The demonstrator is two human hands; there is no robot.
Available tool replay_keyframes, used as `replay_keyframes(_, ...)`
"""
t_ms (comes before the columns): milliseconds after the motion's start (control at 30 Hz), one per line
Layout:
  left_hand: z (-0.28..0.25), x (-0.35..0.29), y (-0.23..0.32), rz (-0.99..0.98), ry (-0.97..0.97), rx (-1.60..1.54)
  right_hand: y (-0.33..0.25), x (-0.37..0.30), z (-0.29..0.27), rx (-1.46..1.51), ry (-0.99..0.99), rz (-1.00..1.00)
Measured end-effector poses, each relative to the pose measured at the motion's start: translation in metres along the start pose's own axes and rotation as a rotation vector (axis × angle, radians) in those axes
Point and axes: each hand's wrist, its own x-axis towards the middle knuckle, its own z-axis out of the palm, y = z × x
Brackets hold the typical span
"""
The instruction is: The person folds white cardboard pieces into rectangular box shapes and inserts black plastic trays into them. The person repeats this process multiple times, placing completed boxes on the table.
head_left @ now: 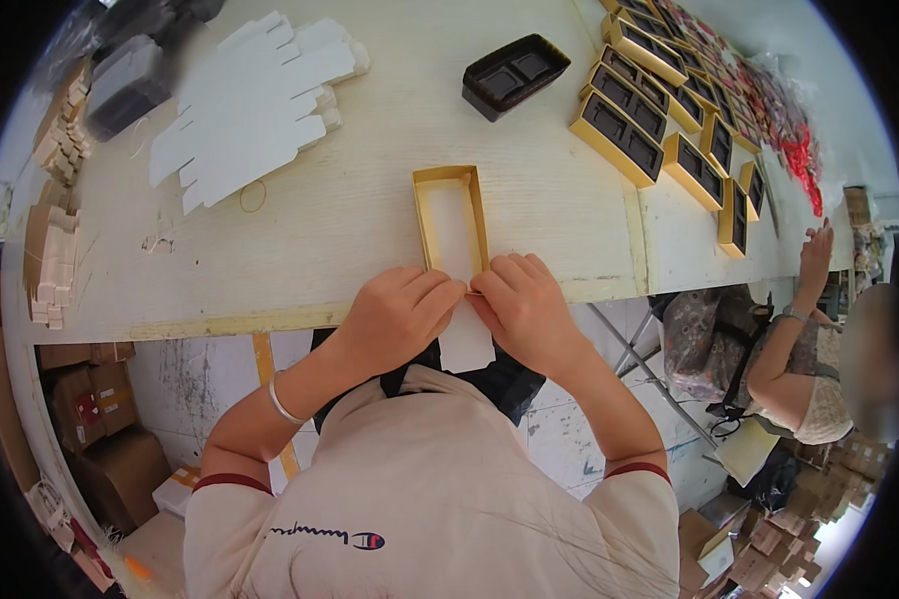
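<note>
Gripping the near end of a long, narrow gold carton [454,225] with both hands: left hand [400,309] at the near left corner, right hand [524,304] at the near right. Fingers [510,270] of both narrow, pinched together on the card, almost meeting at the middle of the near end. Cannot tell exactly how each thumb presses, being partly hidden. Lying open side up at the near edge of the pale desk [360,215], straight in front of the body, with far wall and both long walls upright around a white floor. Below the hands, past the desk's edge, hanging toward the lap: a white card flap [466,344], with any join to the carton covered by the hands.

Farther back, to the right of the carton: a dark two-compartment plastic tray [514,75]. Beyond, toward the right, set close together and partly stacked: gold boxes with dark inserts [619,135]. At the back left, piled flat: white die-cut carton blanks [240,115], with a thin tan rubber band [242,200] just beside. Around the left wrist: a silver-coloured bangle [282,402]. At the far right: a co-worker's raised hand [816,250], just below bright red material [801,165].
</note>
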Motion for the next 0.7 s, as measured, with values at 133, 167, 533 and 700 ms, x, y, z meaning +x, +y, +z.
replay_keyframes(133, 0.0, 0.002, 0.0, -0.004, 0.004, -0.008, -0.007, -0.004, -0.001, 0.047, -0.015, 0.069)
replay_keyframes(167, 0.0, 0.002, -0.001, 0.011, -0.005, 0.006, -0.009, -0.004, -0.004, 0.061, -0.034, 0.088)
replay_keyframes(533, -0.009, 0.007, -0.003, -0.242, -0.086, -0.398, 0.004, -0.024, 0.009, 0.15, 0.183, -0.117)
replay_keyframes(700, -0.03, 0.016, -0.005, -0.413, -0.232, -0.676, -0.005, -0.012, 0.017, 0.447, 0.312, 0.12)
